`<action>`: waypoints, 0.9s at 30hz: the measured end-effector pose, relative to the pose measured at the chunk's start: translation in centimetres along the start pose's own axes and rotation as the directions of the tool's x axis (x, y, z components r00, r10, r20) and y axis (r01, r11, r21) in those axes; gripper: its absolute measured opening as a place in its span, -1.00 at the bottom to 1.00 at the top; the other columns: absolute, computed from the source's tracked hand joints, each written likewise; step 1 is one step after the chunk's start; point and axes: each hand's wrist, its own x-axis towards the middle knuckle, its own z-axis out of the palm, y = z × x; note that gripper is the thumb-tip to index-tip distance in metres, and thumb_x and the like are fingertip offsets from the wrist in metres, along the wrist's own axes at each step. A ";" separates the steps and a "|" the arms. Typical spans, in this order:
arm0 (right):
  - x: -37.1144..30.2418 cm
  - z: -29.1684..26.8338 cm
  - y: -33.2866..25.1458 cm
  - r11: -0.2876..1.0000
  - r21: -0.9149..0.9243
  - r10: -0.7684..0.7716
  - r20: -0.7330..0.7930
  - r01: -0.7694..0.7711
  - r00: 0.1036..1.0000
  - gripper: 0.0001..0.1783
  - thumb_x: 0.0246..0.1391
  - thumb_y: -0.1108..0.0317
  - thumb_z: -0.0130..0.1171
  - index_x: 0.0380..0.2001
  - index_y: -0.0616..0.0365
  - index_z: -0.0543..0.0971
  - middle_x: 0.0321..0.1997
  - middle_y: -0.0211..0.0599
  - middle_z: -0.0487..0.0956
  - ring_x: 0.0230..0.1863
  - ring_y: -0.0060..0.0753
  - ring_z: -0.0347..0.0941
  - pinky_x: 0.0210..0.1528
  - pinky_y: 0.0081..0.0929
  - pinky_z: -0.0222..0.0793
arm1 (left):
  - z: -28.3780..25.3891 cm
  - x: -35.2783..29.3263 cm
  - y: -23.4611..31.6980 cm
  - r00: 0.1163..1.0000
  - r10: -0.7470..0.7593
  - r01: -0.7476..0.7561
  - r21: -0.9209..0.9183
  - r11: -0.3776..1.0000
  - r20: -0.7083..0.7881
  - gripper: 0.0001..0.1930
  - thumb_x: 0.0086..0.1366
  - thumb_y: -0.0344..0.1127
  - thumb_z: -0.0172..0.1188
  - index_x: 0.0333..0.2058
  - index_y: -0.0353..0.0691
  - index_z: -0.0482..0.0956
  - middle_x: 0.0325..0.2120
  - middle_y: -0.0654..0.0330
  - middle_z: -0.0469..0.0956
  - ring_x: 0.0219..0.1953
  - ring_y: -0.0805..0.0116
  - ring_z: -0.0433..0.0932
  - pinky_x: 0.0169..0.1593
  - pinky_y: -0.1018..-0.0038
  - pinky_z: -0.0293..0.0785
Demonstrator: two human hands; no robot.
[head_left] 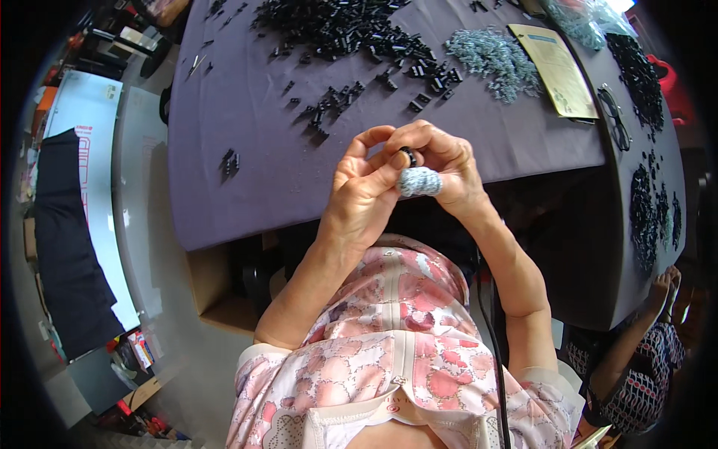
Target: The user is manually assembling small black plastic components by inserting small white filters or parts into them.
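Observation:
My left hand (359,183) and my right hand (450,161) meet just over the near edge of the cloth-covered table. Between their fingertips is a small, ridged black plastic piece (408,154), pinched by both and partly covered by them. A light blue-grey, knitted-looking wrap (420,181) seems to sit around my right thumb. Beyond my hands lies a loose cluster of small black plastic pieces (329,108), with a large heap of black pieces (336,26) farther back. A few more black pieces (229,162) rest off to the left.
Purple-grey cloth (247,202) covers the table. Small pale-blue pieces (495,63) lie beside a yellowish envelope (553,71). Eyeglasses (615,117) and more black piles (645,217) are at right. Another person's hands (667,284) show at lower right. A dark cable (495,337) hangs beside my right arm.

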 end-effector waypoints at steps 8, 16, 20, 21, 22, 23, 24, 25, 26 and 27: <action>0.2 0.4 -0.5 0.997 0.061 0.057 -0.015 -0.056 0.998 -0.72 -0.16 0.51 0.33 -0.31 0.22 0.52 -0.29 -0.49 0.53 -0.32 -0.70 0.38 -0.23 -0.68 0.31 | -0.2 0.6 -0.1 0.994 -0.001 0.001 0.002 1.000 -0.107 -0.61 0.13 -0.57 0.16 -0.06 -0.24 0.31 -0.31 0.12 0.51 -0.26 0.39 0.52 -0.12 0.48 0.46; 0.9 -7.9 -2.0 0.429 -0.892 -0.198 -0.248 -0.143 0.948 -0.76 -0.19 0.64 0.10 -0.38 0.15 0.56 -0.38 -0.17 0.55 -0.37 -0.19 0.51 -0.33 -0.42 0.41 | -4.4 -1.0 4.8 0.854 0.519 -0.139 0.945 0.297 -0.037 -0.89 0.14 -0.52 0.20 -0.31 -0.28 0.56 -0.46 0.37 0.51 -0.44 0.67 0.42 -0.31 0.72 0.36; 2.9 -10.5 -2.5 0.329 -0.931 -0.222 -0.241 -0.160 0.945 -0.78 -0.18 0.58 0.09 -0.38 0.11 0.55 -0.36 -0.18 0.54 -0.31 -0.06 0.48 -0.26 -0.31 0.38 | -6.0 -1.4 6.7 0.786 0.610 -0.083 0.995 -0.060 0.102 -0.88 0.09 -0.49 0.21 -0.34 -0.23 0.57 -0.50 0.28 0.50 -0.50 0.49 0.41 -0.39 0.54 0.37; 3.5 -10.9 -2.4 0.283 -0.943 -0.223 -0.244 -0.177 0.944 -0.78 -0.17 0.57 0.08 -0.37 0.10 0.56 -0.35 -0.18 0.54 -0.28 -0.05 0.47 -0.25 -0.28 0.37 | -6.3 -1.4 7.1 0.782 0.597 -0.083 0.978 -0.190 0.182 -0.88 0.08 -0.50 0.20 -0.35 -0.23 0.57 -0.49 0.26 0.51 -0.47 0.42 0.42 -0.36 0.51 0.38; 4.1 -11.5 -2.2 0.237 -0.952 -0.225 -0.247 -0.193 0.943 -0.78 -0.16 0.56 0.07 -0.37 0.08 0.56 -0.34 -0.18 0.53 -0.26 -0.04 0.47 -0.23 -0.25 0.36 | -6.4 -1.5 7.2 0.777 0.574 -0.081 0.945 -0.317 0.259 -0.88 0.07 -0.51 0.20 -0.36 -0.23 0.56 -0.48 0.24 0.51 -0.44 0.35 0.42 -0.33 0.48 0.38; 4.6 -12.3 -1.8 0.161 -0.966 -0.230 -0.237 -0.203 0.944 -0.79 -0.14 0.53 0.06 -0.37 0.05 0.57 -0.33 -0.19 0.52 -0.24 -0.05 0.46 -0.21 -0.22 0.35 | -6.2 -1.5 7.3 0.773 0.571 -0.068 0.931 -0.360 0.277 -0.88 0.05 -0.52 0.18 -0.38 -0.23 0.56 -0.47 0.21 0.51 -0.38 0.24 0.42 -0.28 0.42 0.38; 5.0 -12.8 -1.3 0.158 -0.967 -0.232 -0.233 -0.199 0.945 -0.79 -0.14 0.53 0.06 -0.37 0.05 0.57 -0.33 -0.19 0.52 -0.24 -0.05 0.46 -0.21 -0.22 0.35 | -6.3 -1.6 7.3 0.770 0.574 -0.069 0.931 -0.358 0.278 -0.88 0.05 -0.52 0.18 -0.38 -0.23 0.56 -0.47 0.21 0.51 -0.38 0.24 0.42 -0.28 0.42 0.38; 5.6 -12.8 -1.2 0.151 -0.963 -0.203 -0.253 -0.225 0.946 -0.79 -0.13 0.52 0.05 -0.37 0.04 0.57 -0.32 -0.20 0.51 -0.23 -0.05 0.46 -0.21 -0.22 0.35 | -6.4 -1.7 7.4 0.776 0.558 -0.058 0.915 -0.400 0.293 -0.88 0.05 -0.53 0.17 -0.38 -0.23 0.56 -0.47 0.21 0.51 -0.37 0.23 0.42 -0.27 0.40 0.38; 6.0 -12.9 -1.2 0.143 -0.957 -0.175 -0.274 -0.251 0.946 -0.79 -0.13 0.51 0.04 -0.37 0.03 0.57 -0.31 -0.20 0.51 -0.21 -0.06 0.45 -0.20 -0.22 0.35 | -6.5 -1.7 7.5 0.783 0.540 -0.048 0.896 -0.441 0.308 -0.88 0.05 -0.53 0.17 -0.38 -0.23 0.55 -0.46 0.21 0.50 -0.36 0.22 0.42 -0.26 0.39 0.38; 6.5 -12.9 -1.0 0.129 -0.954 -0.140 -0.288 -0.270 0.948 -0.80 -0.12 0.48 0.05 -0.36 0.04 0.57 -0.28 -0.21 0.50 -0.18 -0.08 0.44 -0.18 -0.22 0.35 | -6.7 -1.7 7.6 0.781 0.544 -0.046 0.897 -0.439 0.307 -0.88 0.05 -0.53 0.17 -0.38 -0.23 0.55 -0.46 0.21 0.50 -0.36 0.22 0.42 -0.26 0.39 0.38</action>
